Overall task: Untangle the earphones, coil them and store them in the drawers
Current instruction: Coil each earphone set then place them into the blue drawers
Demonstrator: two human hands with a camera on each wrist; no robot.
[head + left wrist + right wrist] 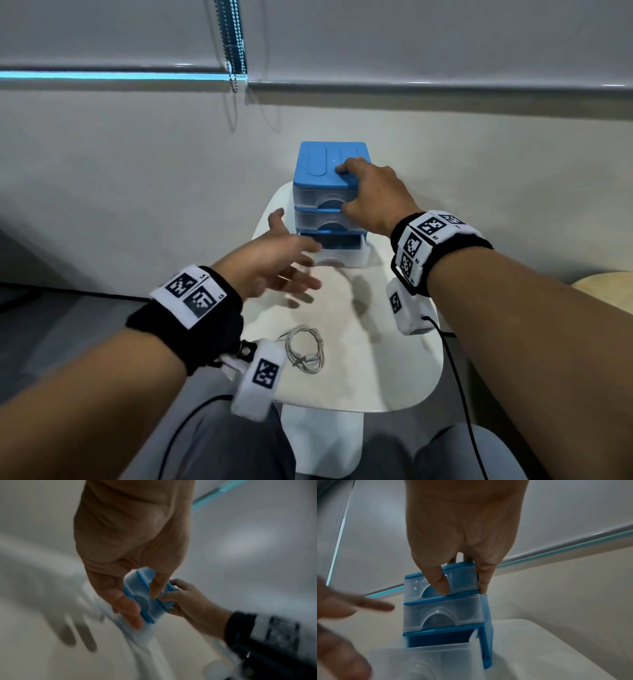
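A coil of white earphones point(305, 349) lies on the white table point(380, 363), near its front edge and untouched. At the back stands a blue drawer unit point(325, 164) with three clear drawers. Its bottom drawer point(342, 256) is pulled out, and no earphones show in it. My right hand point(371, 195) grips the unit's top, fingers over the lid and thumb on the top drawer's front point(443, 582). My left hand point(274, 263) hovers open and blurred just left of the pulled-out drawer point(426, 660), holding nothing.
The unit stands against a pale wall point(137, 171). A bead chain point(236, 44) from the blind hangs above it. A black cable point(459, 377) runs down past the table's right edge. A pale wooden surface point(606, 287) shows at the far right.
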